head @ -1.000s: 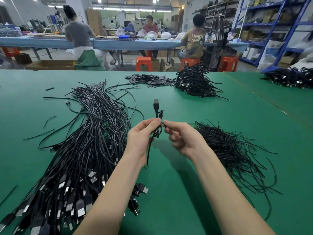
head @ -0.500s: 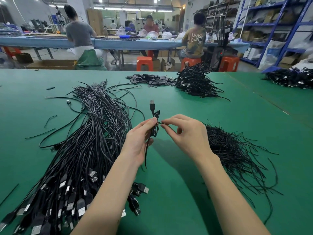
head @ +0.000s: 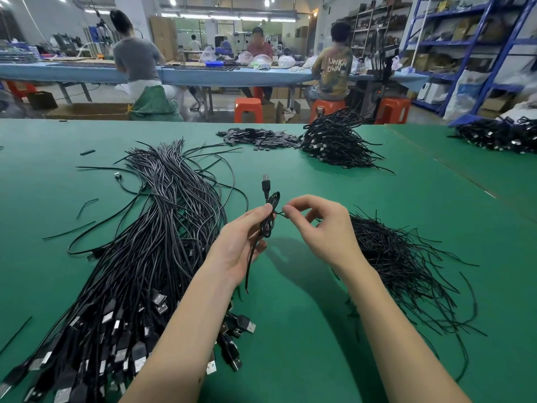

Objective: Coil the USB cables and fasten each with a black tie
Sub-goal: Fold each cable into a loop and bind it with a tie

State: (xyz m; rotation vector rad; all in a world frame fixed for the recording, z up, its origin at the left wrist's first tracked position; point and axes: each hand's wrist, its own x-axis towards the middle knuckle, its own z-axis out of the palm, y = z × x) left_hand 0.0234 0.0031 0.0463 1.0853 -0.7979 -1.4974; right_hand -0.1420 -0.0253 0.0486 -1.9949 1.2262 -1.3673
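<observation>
Tying off one coiled cable above the green table (head: pixel 319 199).

Left hand (head: pixel 238 245) grasps the small coil (head: pixel 268 219), plug (head: pixel 266 184) pointing to 12 o'clock; right hand (head: pixel 322 228) pinches the black tie (head: pixel 279 213) at the coil's waist. Best to keep the loops pinched flat and twist the tie snug. No containers: loose cables (head: pixel 139 242) heaped at 9 o'clock, spare ties (head: pixel 401 257) at 3, finished bundles (head: pixel 334 144) at 1.
</observation>
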